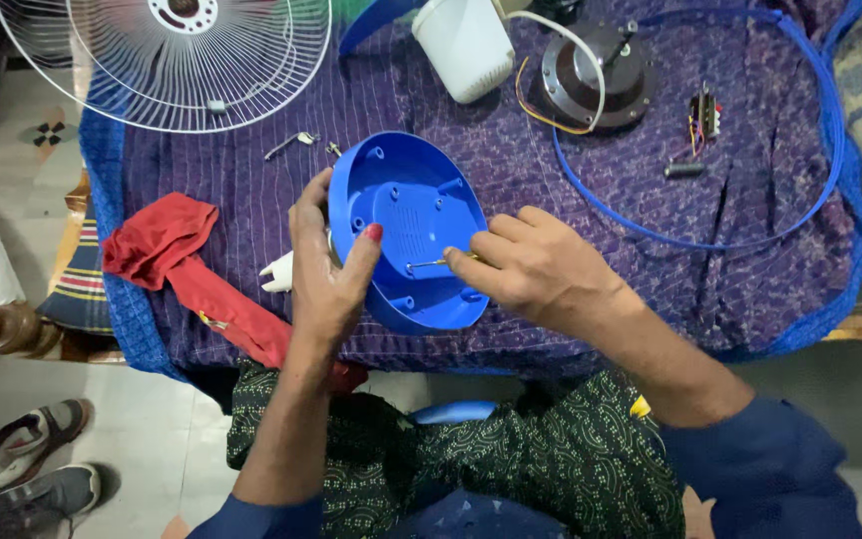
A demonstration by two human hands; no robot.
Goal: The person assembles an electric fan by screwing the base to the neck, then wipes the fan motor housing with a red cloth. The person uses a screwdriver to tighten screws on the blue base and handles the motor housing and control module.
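Even, soft indoor light, fairly bright, no single source evident; shadows weak, only a faint dark edge under the left hand [326, 274] and right hand [531, 265] on the blue cover [406, 205]. Mild sheen on the white housing [463, 45] and pale floor [152, 439], no harsh glare. Centre sharp; wide-angle lens bends the frame edges, corners slightly soft.

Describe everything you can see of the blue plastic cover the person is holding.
The blue plastic cover is an oval, dish-shaped shell, glossy moulded plastic by its look. It is tilted up on edge with its hollow side facing the camera, showing a raised rim, a slotted centre panel and several round screw posts. The left hand grips its left rim, thumb inside. The right hand holds a thin metal tool whose tip meets the inside. Its lower edge sits over the purple cloth.
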